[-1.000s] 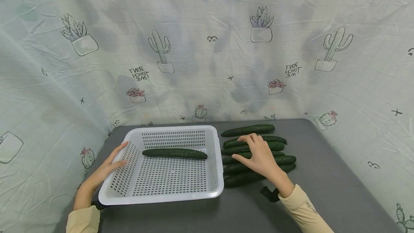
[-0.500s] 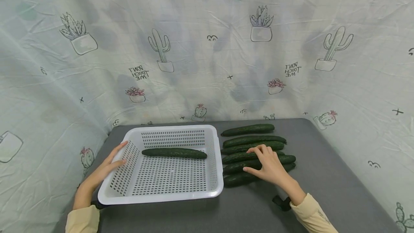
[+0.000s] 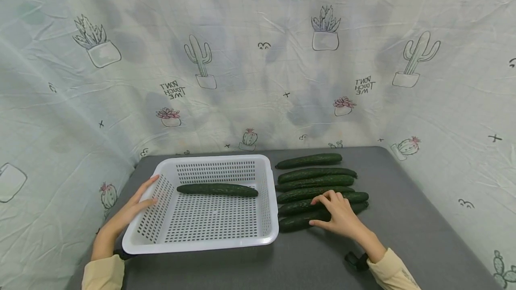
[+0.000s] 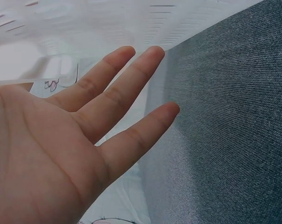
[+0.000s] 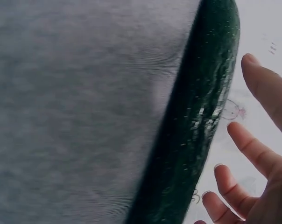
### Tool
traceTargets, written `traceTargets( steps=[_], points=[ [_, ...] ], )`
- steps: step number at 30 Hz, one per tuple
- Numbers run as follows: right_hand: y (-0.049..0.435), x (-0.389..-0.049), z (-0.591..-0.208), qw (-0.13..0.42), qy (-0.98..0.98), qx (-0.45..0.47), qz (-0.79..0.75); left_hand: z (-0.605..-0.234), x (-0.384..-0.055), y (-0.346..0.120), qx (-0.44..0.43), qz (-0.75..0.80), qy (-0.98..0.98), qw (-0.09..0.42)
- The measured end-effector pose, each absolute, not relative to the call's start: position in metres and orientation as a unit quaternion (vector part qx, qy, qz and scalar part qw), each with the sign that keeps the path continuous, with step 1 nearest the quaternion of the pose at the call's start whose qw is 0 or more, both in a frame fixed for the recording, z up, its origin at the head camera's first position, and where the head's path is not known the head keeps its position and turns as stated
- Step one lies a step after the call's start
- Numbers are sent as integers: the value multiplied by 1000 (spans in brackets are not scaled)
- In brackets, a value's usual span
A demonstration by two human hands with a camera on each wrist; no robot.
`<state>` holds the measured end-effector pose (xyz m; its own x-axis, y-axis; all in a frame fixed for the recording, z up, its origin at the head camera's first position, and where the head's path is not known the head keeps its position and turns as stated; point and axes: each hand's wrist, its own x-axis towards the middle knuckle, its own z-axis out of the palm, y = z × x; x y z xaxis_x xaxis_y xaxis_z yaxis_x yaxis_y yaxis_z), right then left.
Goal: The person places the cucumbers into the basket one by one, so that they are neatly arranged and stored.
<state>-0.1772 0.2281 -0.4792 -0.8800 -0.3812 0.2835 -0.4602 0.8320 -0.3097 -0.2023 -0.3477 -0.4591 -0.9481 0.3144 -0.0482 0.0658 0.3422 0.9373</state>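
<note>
A white slotted plastic basket (image 3: pixel 201 247) holds one dark green cucumber (image 3: pixel 217 189), which lies crosswise inside. My left hand (image 3: pixel 131 209) rests at the basket's left side, with thumb and index finger over the rim. In the left wrist view its other fingers (image 4: pixel 117 95) stretch out straight below the rim, around nothing. To the right of the basket, several cucumbers (image 3: pixel 316 172) lie in a row on the table. My right hand (image 3: pixel 340 216) is over the near end of that row, thumb and fingers spread. The right wrist view shows it apart from the nearest cucumber (image 5: pixel 192 121).
The grey tabletop (image 3: pixel 403 218) extends in front of the basket and to the right. Behind and on both sides hangs a pale curtain (image 3: pixel 250 79) printed with cacti. A black strap (image 3: pixel 356 261) is at my right wrist.
My right hand has moved toward me and slightly right, from the middle of the cucumber row to its nearest cucumbers. The left hand and the basket stay in place.
</note>
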Motion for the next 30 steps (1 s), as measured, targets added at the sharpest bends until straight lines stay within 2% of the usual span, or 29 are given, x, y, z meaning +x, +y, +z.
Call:
traceTargets(
  steps=[30],
  points=[
    [242,-171,-491,78,-952,227,190,-460,-203,-348,126,574,801,115]
  ],
)
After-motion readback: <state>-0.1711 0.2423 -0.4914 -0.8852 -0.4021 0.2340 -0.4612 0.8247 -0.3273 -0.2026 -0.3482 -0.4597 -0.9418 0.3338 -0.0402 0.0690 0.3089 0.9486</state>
